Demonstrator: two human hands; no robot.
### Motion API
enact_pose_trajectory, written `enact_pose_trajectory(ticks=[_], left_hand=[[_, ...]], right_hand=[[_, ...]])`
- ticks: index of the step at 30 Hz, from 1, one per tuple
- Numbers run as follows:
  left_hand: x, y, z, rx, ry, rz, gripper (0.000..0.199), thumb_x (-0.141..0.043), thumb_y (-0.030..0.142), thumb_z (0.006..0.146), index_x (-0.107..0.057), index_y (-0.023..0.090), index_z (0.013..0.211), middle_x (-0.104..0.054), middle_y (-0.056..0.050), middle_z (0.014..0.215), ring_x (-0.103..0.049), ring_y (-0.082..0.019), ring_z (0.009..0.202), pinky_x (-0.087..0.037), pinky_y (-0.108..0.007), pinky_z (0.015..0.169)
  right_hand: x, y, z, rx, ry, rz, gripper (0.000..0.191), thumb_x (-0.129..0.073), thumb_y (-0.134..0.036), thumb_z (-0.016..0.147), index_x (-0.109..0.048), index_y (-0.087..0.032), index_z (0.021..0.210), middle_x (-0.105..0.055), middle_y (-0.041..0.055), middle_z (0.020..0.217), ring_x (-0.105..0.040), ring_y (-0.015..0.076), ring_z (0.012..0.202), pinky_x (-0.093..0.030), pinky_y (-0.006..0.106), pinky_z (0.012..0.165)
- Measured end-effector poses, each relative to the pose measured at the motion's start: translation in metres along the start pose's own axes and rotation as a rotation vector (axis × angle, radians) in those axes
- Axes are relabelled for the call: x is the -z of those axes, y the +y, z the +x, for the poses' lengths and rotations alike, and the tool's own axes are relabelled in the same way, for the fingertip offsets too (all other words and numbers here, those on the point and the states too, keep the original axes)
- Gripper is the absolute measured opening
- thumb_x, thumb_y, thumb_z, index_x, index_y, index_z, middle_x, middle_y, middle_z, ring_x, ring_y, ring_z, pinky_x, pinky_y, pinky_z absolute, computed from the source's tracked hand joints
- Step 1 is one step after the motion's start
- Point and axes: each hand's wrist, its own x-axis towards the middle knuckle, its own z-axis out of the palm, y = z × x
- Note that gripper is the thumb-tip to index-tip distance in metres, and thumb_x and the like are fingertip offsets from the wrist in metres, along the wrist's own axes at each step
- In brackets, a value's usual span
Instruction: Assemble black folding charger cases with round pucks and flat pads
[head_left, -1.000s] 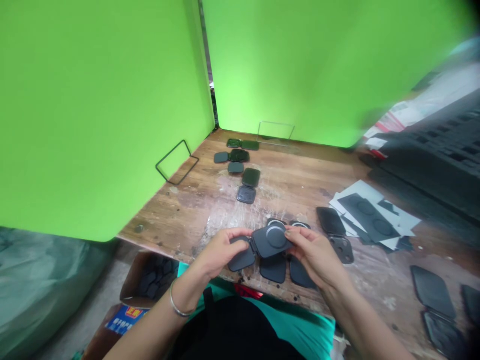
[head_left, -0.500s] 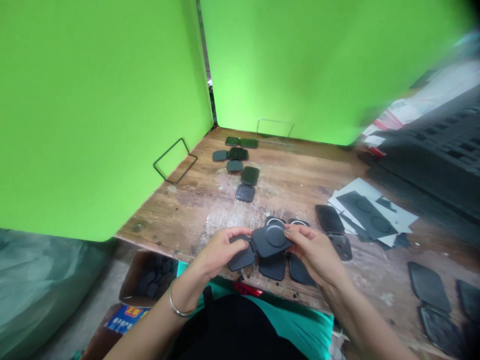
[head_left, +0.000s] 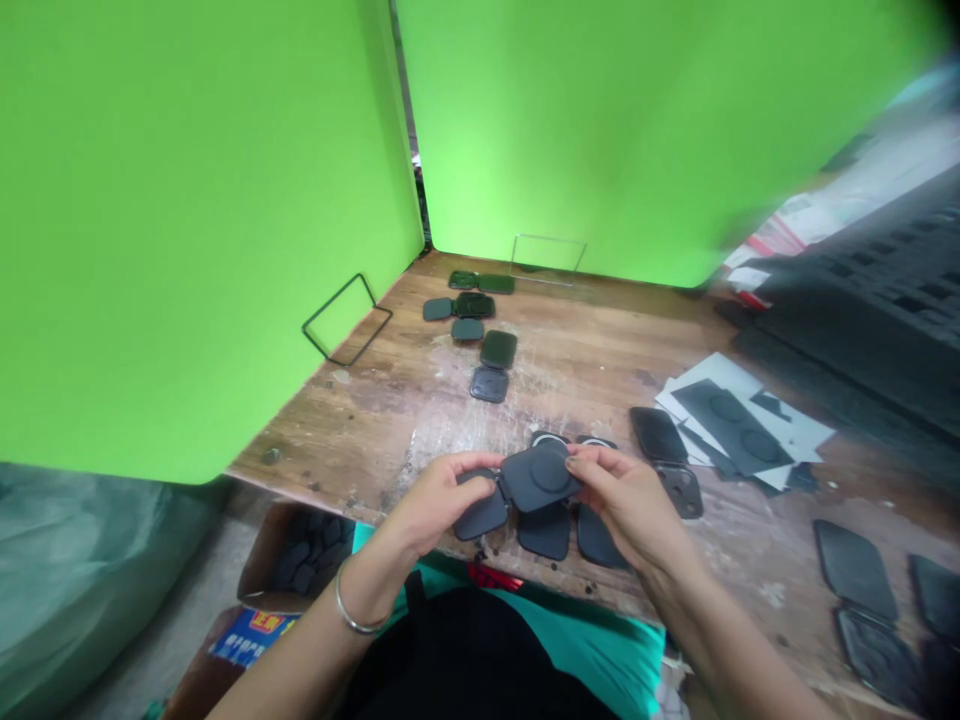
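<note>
**Light edge grips could let the hinged pad (head_left: 538,482) slip**

We hold the dark, two-panel hinged pad opened out above the front edge of the wooden table (head_left: 360,425). Our left hand (head_left: 429,508) has its thumb and fingers closed on the left panel (head_left: 478,517), near the hinge (head_left: 505,490). Our right hand (head_left: 628,503) pinches the outer edge of the other panel, beside its raised round disc (head_left: 550,468), with thumb and fingertips nearly together.

The trouble we see is in that narrow right pinch: if it slides on the smooth-looking face, the panel could swing about the hinge and knock the two similar pads lying just below, the nearer (head_left: 544,532) and the farther (head_left: 598,538). Pulling our hands unevenly could twist the hinge. Since the left panel is close to the table's edge, a loosened left grip might drop the pad toward our lap. We cannot tell how firmly either hand presses.
</note>
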Motion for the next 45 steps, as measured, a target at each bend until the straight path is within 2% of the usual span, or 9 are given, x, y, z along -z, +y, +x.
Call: enact_pose_trajectory(ticks=[4, 8, 11, 15, 17, 24, 32, 45], left_hand=[[-0.002, 0.002, -0.001, -0.007, 0.024, -0.006, 0.04, -0.074, 0.028, 0.068, -0.073, 0.015, 0.106, -0.073, -0.004, 0.086, -0.065, -0.014, 0.071, -0.049, -0.023, 0.068], [-0.005, 0.0, -0.001, -0.022, 0.095, 0.009, 0.039, -0.078, 0.033, 0.066, -0.073, 0.015, 0.1, -0.072, -0.002, 0.08, -0.063, -0.013, 0.066, -0.048, -0.022, 0.063], [-0.005, -0.003, 0.0, -0.063, 0.149, 0.038, 0.036, -0.078, 0.034, 0.065, -0.074, 0.015, 0.096, -0.071, -0.002, 0.076, -0.062, -0.013, 0.062, -0.048, -0.022, 0.06], [-0.006, -0.007, 0.001, -0.123, 0.203, 0.102, 0.036, -0.076, 0.035, 0.065, -0.073, 0.016, 0.095, -0.07, -0.001, 0.073, -0.06, -0.013, 0.06, -0.047, -0.022, 0.057], [-0.006, -0.007, 0.0, -0.16, 0.218, 0.124, 0.035, -0.074, 0.036, 0.065, -0.074, 0.016, 0.094, -0.069, -0.001, 0.071, -0.059, -0.013, 0.059, -0.046, -0.022, 0.056], [-0.012, 0.0, -0.006, -0.194, 0.264, 0.149, 0.031, -0.071, 0.035, 0.066, -0.074, 0.015, 0.089, -0.067, 0.001, 0.065, -0.057, -0.012, 0.055, -0.042, -0.02, 0.053], [-0.01, -0.007, -0.005, -0.205, 0.25, 0.141, 0.031, -0.072, 0.034, 0.067, -0.074, 0.016, 0.092, -0.068, 0.001, 0.067, -0.056, -0.011, 0.056, -0.044, -0.02, 0.054], [-0.014, -0.004, -0.009, -0.206, 0.246, 0.11, 0.03, -0.072, 0.033, 0.064, -0.075, 0.015, 0.089, -0.066, 0.001, 0.064, -0.055, -0.01, 0.054, -0.042, -0.019, 0.052]], right_hand=[[-0.002, 0.001, -0.001, 0.0, -0.003, -0.001, 0.035, -0.091, -0.037, 0.053, -0.065, -0.014, 0.06, -0.068, 0.0066, 0.1, -0.059, 0.0129, 0.07, -0.049, 0.024, 0.062], [-0.004, 0.003, -0.003, 0.061, -0.001, -0.059, 0.034, -0.089, -0.039, 0.057, -0.065, -0.015, 0.06, -0.067, 0.0078, 0.101, -0.059, 0.0152, 0.074, -0.047, 0.026, 0.062], [-0.005, 0.005, -0.004, 0.147, 0.009, -0.154, 0.032, -0.085, -0.041, 0.062, -0.066, -0.016, 0.06, -0.067, 0.0086, 0.103, -0.061, 0.0182, 0.081, -0.046, 0.027, 0.066], [-0.007, 0.004, -0.008, 0.335, 0.046, -0.3, 0.03, -0.081, -0.043, 0.067, -0.067, -0.017, 0.06, -0.068, 0.0103, 0.1, -0.062, 0.0252, 0.098, -0.048, 0.036, 0.085], [-0.01, 0.004, -0.012, 0.408, 0.066, -0.356, 0.03, -0.079, -0.043, 0.069, -0.067, -0.018, 0.061, -0.067, 0.0106, 0.1, -0.062, 0.0261, 0.1, -0.048, 0.038, 0.088], [-0.015, 0.006, -0.018, 0.521, 0.132, -0.399, 0.027, -0.075, -0.041, 0.071, -0.066, -0.018, 0.061, -0.065, 0.0113, 0.097, -0.063, 0.0255, 0.094, -0.052, 0.033, 0.073], [-0.015, 0.006, -0.016, 0.533, 0.129, -0.406, 0.026, -0.074, -0.04, 0.071, -0.066, -0.018, 0.06, -0.064, 0.0111, 0.095, -0.063, 0.0233, 0.087, -0.052, 0.03, 0.065], [-0.015, 0.007, -0.015, 0.555, 0.131, -0.483, 0.026, -0.07, -0.038, 0.073, -0.062, -0.018, 0.059, -0.063, 0.0103, 0.091, -0.061, 0.0205, 0.08, -0.049, 0.027, 0.059]])
